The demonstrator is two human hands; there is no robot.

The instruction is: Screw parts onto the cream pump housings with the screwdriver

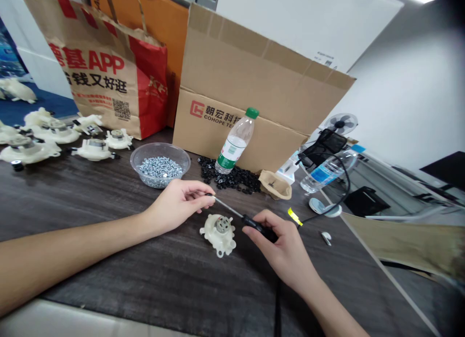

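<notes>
Black-handled steel screwdriver point(251, 222): held slantwise over the table, long axis running from its tip at 10 o'clock to its handle at 4 o'clock, passing just above the housing without touching it.

Left hand point(178, 206): closed in a pinch on the thin steel shaft point(227, 206) near its tip; whether a screw sits there is too small to tell.

Right hand point(281, 247): curled closed around the black handle point(256, 226), gripping it.

Cream plastic housing point(219, 236): lies flat on the dark wood-grain table point(119, 259), its round metal centre point(223, 224) facing up, at 4 o'clock from the left hand and 9 o'clock from the right; the left hand is nearer.

Nearby: a clear plastic bowl point(160, 149) of silver screws point(160, 168) at 10 o'clock from the housing, a heap of small black plastic parts point(228, 178) at 12 o'clock, and a row of similar cream housings point(54, 136) further toward 10 o'clock.
</notes>
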